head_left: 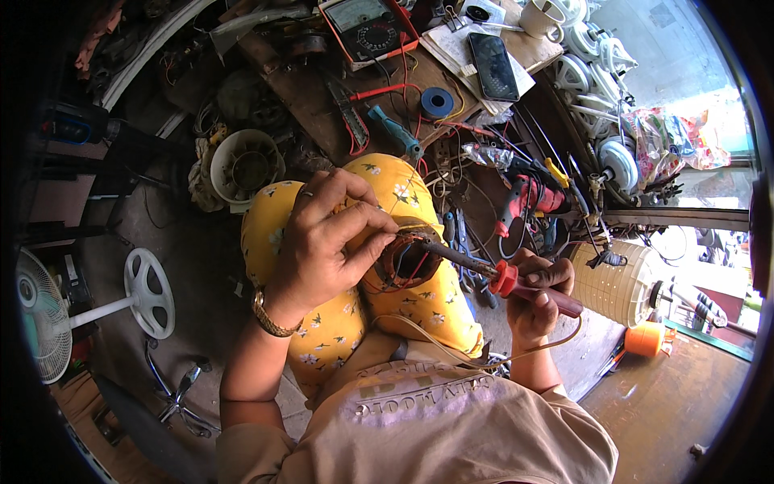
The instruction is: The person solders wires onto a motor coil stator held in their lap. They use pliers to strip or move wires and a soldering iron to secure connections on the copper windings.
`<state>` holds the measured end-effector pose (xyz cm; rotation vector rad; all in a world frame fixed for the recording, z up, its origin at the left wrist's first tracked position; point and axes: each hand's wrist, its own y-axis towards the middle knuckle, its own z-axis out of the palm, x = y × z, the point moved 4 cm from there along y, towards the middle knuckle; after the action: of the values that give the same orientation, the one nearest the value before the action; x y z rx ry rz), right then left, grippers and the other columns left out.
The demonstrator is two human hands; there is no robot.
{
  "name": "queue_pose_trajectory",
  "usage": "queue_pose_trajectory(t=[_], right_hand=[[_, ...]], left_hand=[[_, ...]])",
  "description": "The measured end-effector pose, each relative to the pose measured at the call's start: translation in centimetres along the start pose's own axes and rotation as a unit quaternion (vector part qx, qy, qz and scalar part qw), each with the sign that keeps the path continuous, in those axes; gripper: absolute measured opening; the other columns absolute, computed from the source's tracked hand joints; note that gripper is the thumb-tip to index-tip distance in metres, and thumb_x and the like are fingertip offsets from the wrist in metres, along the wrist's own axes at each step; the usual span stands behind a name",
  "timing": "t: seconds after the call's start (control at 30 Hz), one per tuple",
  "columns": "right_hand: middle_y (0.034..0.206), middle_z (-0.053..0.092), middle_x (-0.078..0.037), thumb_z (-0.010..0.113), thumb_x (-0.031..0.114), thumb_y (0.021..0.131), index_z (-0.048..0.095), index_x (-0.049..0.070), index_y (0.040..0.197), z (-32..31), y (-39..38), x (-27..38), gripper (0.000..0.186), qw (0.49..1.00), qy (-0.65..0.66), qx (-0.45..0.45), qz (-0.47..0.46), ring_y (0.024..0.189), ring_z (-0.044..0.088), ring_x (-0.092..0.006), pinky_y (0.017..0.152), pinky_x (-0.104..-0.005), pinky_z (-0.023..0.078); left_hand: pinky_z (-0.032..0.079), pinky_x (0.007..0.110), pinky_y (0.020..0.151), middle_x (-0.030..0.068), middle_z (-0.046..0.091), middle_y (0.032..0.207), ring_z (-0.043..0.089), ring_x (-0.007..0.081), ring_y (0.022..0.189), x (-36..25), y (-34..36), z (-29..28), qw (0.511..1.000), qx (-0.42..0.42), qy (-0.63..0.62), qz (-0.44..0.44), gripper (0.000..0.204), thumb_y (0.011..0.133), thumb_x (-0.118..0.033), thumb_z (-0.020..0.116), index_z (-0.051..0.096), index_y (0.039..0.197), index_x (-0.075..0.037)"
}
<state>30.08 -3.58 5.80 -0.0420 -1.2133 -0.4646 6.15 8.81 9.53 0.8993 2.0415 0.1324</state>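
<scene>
My right hand (pixel 536 294) is wrapped round the handle of a soldering iron (pixel 506 281), which has a red collar and a dark shaft. The shaft points left, and its tip reaches the upper rim of a motor stator (pixel 409 264). Red and blue wires show inside this ring-shaped stator, which rests between my thighs on yellow flowered trousers. With thumb and forefinger pinched together, my left hand (pixel 326 234) holds a thin wire at the stator's upper left edge. My fingers partly hide where wire, iron tip and stator meet.
Ahead lie an analog multimeter (pixel 369 28), a blue wire spool (pixel 437 102), a blue-handled tool (pixel 395 129) and a phone (pixel 493 66). A red power tool (pixel 528 202) lies to the right. A round pale housing (pixel 247 167) sits left of my knees, and a fan (pixel 40 315) stands farther left.
</scene>
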Motion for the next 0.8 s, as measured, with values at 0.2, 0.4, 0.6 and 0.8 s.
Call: queue_pose_trajectory(t=[0.2,0.4,0.6,0.8], right_hand=[[0.074,0.062,-0.010,0.072,0.030,0.078,0.050,0.009,0.084,-0.1,0.0,0.0,0.031,1.000,-0.002,0.006,-0.004,0.065,0.046,-0.0165,0.063,-0.0301,0.041],[0.072,0.061,-0.009,0.072,0.032,0.079,0.050,0.009,0.084,-0.1,0.0,0.0,0.032,1.000,-0.004,0.007,-0.003,0.064,0.045,-0.0163,0.062,-0.0300,0.040],[0.070,0.059,-0.007,0.071,0.032,0.079,0.050,0.009,0.083,-0.4,0.0,0.2,0.032,1.000,-0.010,0.001,-0.011,0.064,0.044,-0.0165,0.061,-0.0297,0.040],[0.070,0.058,-0.013,0.075,0.031,0.080,0.054,0.003,0.083,-0.8,-0.4,-0.2,0.035,0.999,0.017,-0.006,-0.027,0.061,0.046,-0.0193,0.058,-0.0331,0.036]], left_hand=[[0.045,0.039,0.073,0.0089,0.054,0.087,0.055,0.0268,0.082,-0.8,-1.1,-0.2,0.997,-0.077,-0.002,-0.026,0.021,0.070,-0.011,0.074,0.059,0.085,-0.006],[0.043,0.036,0.069,0.0078,0.055,0.077,0.055,0.0250,0.073,-3.0,-3.5,2.0,0.990,-0.110,0.021,-0.080,0.030,0.068,-0.019,0.081,0.057,0.080,-0.006],[0.042,0.036,0.069,0.0053,0.059,0.077,0.056,0.0236,0.072,-3.1,-3.8,2.8,0.983,-0.138,0.049,-0.115,0.023,0.069,-0.010,0.081,0.061,0.078,-0.007],[0.041,0.036,0.069,0.0054,0.059,0.076,0.056,0.0241,0.072,-3.2,-3.8,3.3,0.977,-0.154,0.044,-0.139,0.016,0.071,-0.008,0.078,0.064,0.078,-0.007]])
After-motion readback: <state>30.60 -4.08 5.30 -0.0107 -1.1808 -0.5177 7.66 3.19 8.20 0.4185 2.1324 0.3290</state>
